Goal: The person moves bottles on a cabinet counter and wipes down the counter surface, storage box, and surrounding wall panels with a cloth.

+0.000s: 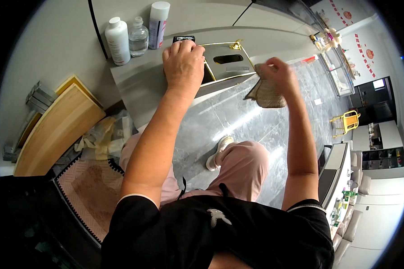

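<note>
A tissue box (215, 67) with gold edges, an oval slot and a small gold ornament stands on a grey cabinet top (141, 85). My left hand (184, 62) lies over its left end with the fingers curled down, closed on that part. A small black piece (183, 38) shows just beyond the knuckles; whether it belongs to the box cannot be made out. To the right of the box, my right hand (279, 75) is closed on a brownish cloth (269, 95), which hangs down from the fingers, over the floor as seen from here.
A white bottle (117, 42), a clear bottle (138, 38) and a spray can (158, 26) stand at the back left of the cabinet top. Wooden boards (60, 130), plastic bags (107, 134) and a pink mat (90, 188) are at the left. A yellow chair (345, 122) stands far right.
</note>
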Motion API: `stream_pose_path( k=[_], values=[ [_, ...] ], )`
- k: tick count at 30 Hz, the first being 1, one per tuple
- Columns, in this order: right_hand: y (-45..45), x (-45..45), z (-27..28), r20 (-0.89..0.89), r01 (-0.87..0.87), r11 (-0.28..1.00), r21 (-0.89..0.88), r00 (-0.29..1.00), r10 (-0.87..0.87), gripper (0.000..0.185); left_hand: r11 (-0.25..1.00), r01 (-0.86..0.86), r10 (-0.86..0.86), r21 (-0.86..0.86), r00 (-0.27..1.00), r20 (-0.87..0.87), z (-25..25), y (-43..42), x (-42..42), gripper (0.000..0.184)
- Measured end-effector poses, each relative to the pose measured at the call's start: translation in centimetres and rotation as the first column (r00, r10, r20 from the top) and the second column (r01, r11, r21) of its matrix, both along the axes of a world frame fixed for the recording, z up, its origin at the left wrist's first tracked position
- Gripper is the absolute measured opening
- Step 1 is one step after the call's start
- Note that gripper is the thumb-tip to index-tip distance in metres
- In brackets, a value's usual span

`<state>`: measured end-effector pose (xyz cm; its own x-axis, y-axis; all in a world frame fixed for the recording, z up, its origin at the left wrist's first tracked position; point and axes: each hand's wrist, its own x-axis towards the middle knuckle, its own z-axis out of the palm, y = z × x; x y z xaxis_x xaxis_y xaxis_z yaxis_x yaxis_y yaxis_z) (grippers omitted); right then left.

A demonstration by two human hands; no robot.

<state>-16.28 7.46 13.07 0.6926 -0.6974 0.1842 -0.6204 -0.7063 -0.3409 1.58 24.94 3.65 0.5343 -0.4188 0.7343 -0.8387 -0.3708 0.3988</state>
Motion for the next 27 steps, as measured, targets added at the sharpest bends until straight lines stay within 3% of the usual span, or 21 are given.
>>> stream_pose_path(
  k=[1, 2, 5, 9, 11, 17, 27],
  values=[
    [0.1, -0.4, -1.5, 0.025, -0.068, 0.998, 0.008, 0.997, 0.067, 0.035, 1.0, 0.022, -0.022, 0.017, 1.0, -0.022, -0.1, -0.2, -0.1, 0.016],
    [-1.2, -0.7, -3.9, 0.001, -0.196, 0.971, -0.135, 0.98, 0.198, 0.036, 0.999, 0.026, -0.026, 0.02, 0.999, -0.02, -0.2, -0.3, -0.2, 0.016],
    [0.4, -0.3, -6.3, -0.108, -0.226, 0.92, -0.319, 0.973, 0.202, 0.037, 1.0, 0.025, -0.025, -0.002, 0.999, -0.036, -0.2, -0.5, 0.0, 0.014],
    [1.1, -0.3, -7.8, -0.22, -0.181, 0.927, -0.327, 0.969, 0.111, 0.038, 0.999, 0.033, -0.033, -0.008, 0.999, -0.033, -0.1, -0.6, 0.0, 0.013],
    [0.6, -0.6, -8.7, -0.062, -0.242, 0.9, -0.363, 0.97, 0.236, 0.037, 0.999, 0.046, -0.047, -0.013, 0.998, -0.05, -0.2, -0.7, 0.0, 0.013],
    [1.1, -0.8, -8.4, -0.016, -0.186, 0.906, -0.379, 0.981, 0.195, 0.041, 0.998, 0.049, -0.048, 0.028, 0.997, -0.063, 0.0, -0.8, -0.1, 0.013],
    [1.2, 0.1, -9.6, -0.088, -0.216, 0.894, -0.393, 0.976, 0.197, 0.044, 0.999, 0.047, -0.047, -0.006, 0.997, -0.06, -0.4, -1.0, 0.1, 0.012]
  ],
)
